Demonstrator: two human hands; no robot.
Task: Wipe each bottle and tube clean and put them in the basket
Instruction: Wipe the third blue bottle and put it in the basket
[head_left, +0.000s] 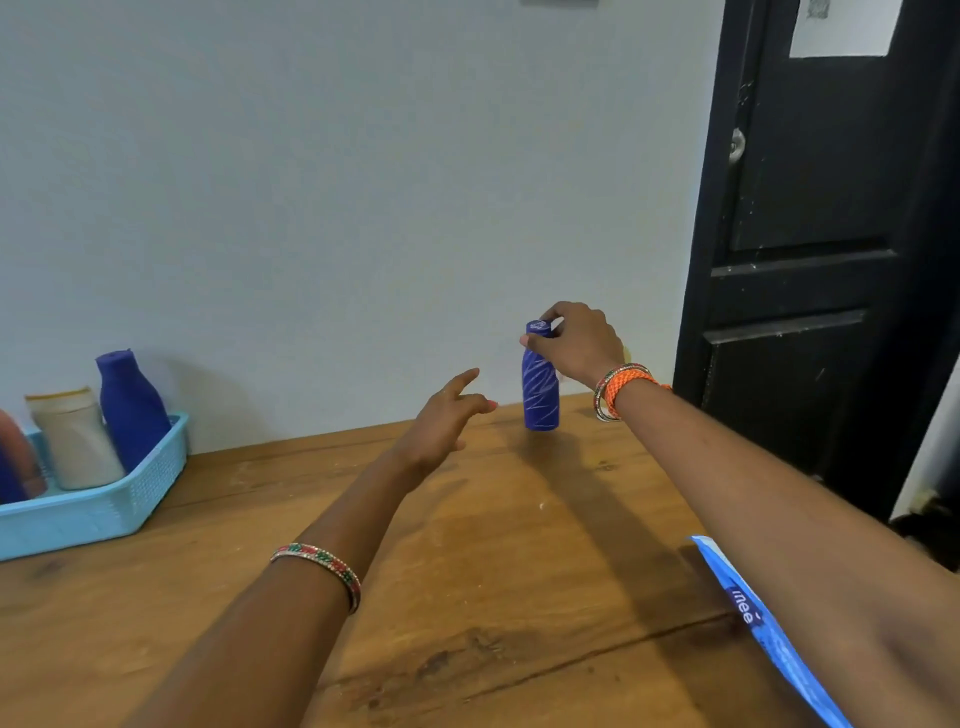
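A small blue bottle (540, 389) with white streaks stands upright near the far edge of the wooden table (467, 571). My right hand (582, 345) grips it round the cap from above. Just left of the bottle, my left hand (447, 415) hovers with its fingers spread and holds nothing. A light blue basket (104, 509) sits at the left by the wall. It holds a large blue bottle (132, 410), a cream bottle (78, 441) and a reddish one (21, 457) cut off by the frame edge.
A blue and white packet (769, 634) lies at the table's right edge, partly under my right forearm. A pale wall runs behind the table. A black door (815, 234) stands at the right.
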